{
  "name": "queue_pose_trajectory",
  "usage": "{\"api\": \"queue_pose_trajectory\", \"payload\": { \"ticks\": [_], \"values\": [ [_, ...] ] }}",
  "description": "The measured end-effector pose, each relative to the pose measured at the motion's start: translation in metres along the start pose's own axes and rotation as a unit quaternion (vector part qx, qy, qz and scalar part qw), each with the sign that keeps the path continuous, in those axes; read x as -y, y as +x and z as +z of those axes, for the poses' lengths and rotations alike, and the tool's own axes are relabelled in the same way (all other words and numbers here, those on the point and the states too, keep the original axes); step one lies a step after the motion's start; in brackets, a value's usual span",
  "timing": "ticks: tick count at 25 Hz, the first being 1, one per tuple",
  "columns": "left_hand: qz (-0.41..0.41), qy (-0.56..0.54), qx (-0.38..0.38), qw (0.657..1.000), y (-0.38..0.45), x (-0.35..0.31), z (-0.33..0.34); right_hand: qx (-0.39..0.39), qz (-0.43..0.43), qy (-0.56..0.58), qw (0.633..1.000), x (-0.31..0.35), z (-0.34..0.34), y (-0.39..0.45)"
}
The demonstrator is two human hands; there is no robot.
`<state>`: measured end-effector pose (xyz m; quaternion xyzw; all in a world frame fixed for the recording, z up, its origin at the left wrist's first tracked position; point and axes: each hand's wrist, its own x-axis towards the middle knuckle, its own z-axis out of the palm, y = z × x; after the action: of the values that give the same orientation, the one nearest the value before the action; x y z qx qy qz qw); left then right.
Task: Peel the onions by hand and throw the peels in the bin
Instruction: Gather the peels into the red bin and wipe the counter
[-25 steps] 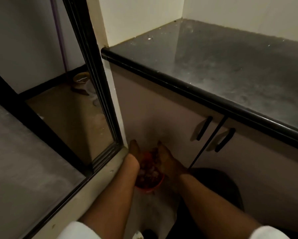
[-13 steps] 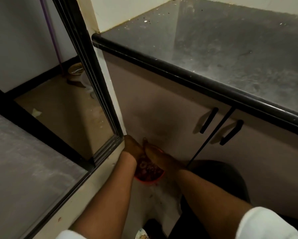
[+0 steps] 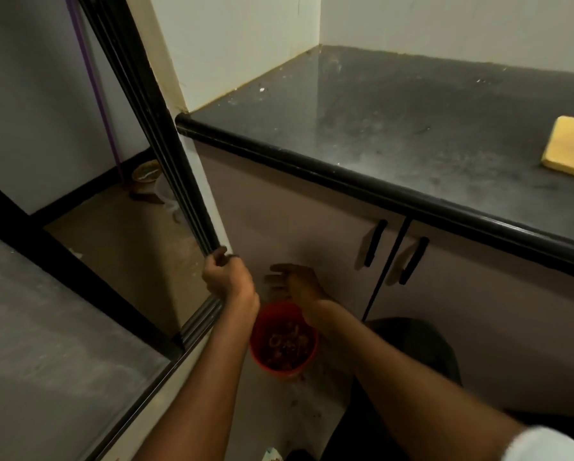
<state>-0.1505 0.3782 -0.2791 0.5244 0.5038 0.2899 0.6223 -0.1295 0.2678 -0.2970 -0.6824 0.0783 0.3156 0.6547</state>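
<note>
A small red bin (image 3: 284, 341) is seen on the floor at lower centre of the frame, against the cabinet front, with reddish onion peels (image 3: 287, 342) lying inside it. The left hand (image 3: 227, 277) is curled around the bottom of the black sliding-door frame (image 3: 165, 134), fingers wrapped together on its edge. The right hand (image 3: 293, 282) is held above the bin's far rim with fingers loosely spread and nothing gripped. A dark countertop (image 3: 412, 128) fills the upper right, where a yellow wooden board (image 3: 570, 146) is partly shown at the right edge. Two black cabinet handles (image 3: 375, 242) are seen below it.
</note>
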Motion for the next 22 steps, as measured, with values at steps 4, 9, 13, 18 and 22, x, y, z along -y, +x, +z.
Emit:
{"api": "queue_pose_trajectory", "payload": {
  "ticks": [4,9,13,18,22],
  "values": [
    [0.239,-0.103,0.131,0.957,-0.055,-0.067,0.014,0.077,-0.177,-0.046,0.98,0.062,-0.036,-0.079],
    [0.292,-0.191,0.325,0.879,-0.141,-0.133,0.053,-0.071,-0.346,-0.053,0.934,0.129,-0.103,-0.168],
    [0.309,-0.133,0.451,0.827,-0.222,-0.156,0.118,-0.283,-0.425,-0.04,0.859,0.166,-0.2,-0.218],
    [0.412,0.063,0.531,0.738,-0.304,-0.138,0.208,-0.517,-0.401,-0.198,0.73,0.151,-0.347,-0.248],
    [0.398,0.214,0.566,0.69,-0.333,-0.112,0.249,-0.53,-0.253,-0.253,0.769,0.138,-0.43,-0.252]
  ]
}}
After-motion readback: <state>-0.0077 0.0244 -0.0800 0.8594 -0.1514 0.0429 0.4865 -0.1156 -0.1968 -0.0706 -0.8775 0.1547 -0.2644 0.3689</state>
